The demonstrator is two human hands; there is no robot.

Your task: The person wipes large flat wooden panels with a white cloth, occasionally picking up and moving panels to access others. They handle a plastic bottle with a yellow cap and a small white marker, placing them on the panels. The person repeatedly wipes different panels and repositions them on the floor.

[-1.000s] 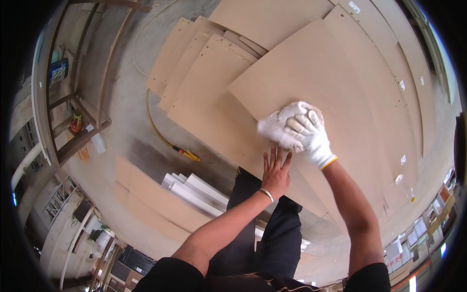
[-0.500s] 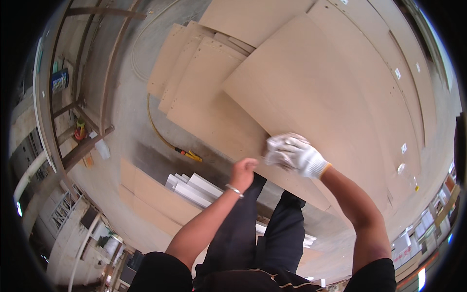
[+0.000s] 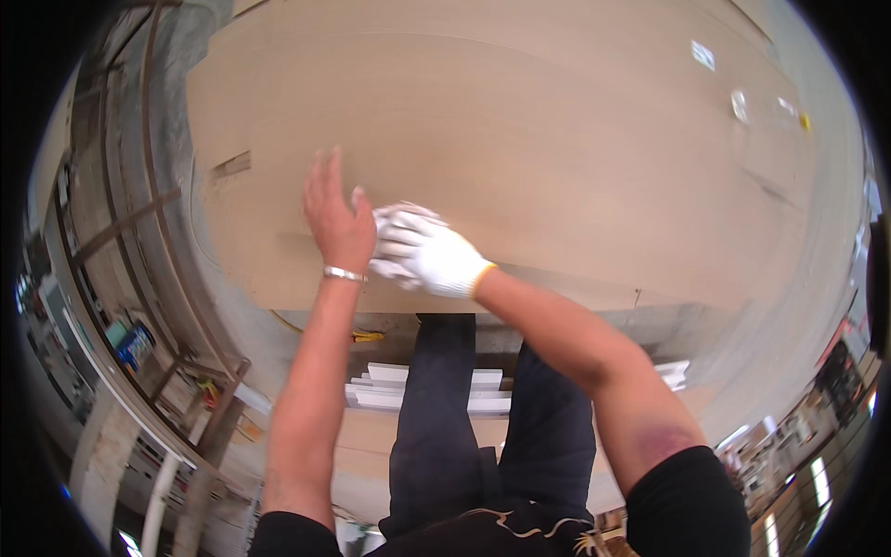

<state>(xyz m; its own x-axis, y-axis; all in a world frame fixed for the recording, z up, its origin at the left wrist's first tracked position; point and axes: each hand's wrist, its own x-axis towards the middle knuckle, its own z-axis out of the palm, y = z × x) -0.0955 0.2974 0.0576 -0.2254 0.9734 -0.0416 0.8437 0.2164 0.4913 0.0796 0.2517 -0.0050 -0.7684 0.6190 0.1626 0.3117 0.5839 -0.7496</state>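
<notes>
My left hand is bare, with a metal bracelet at the wrist. It is raised over a broad brown board, fingers stretched out and slightly blurred. Beside its wrist is my right hand, in a white knitted glove with a yellow cuff edge. The right fingers are bent round a crumpled white cloth, mostly hidden by the glove. Whether it is a rag or a second glove I cannot tell. The cloth is close to or touching the left wrist.
White strips lie on the floor by my legs, near a yellow-ended hose fitting. At the left stands a brown metal frame. Small white labels and a clear item lie on the boards.
My view has turned and now faces the large board more squarely. My left hand has gone from closed fingers to stretched out and raised. The gloved hand and cloth are now beside its wrist.
</notes>
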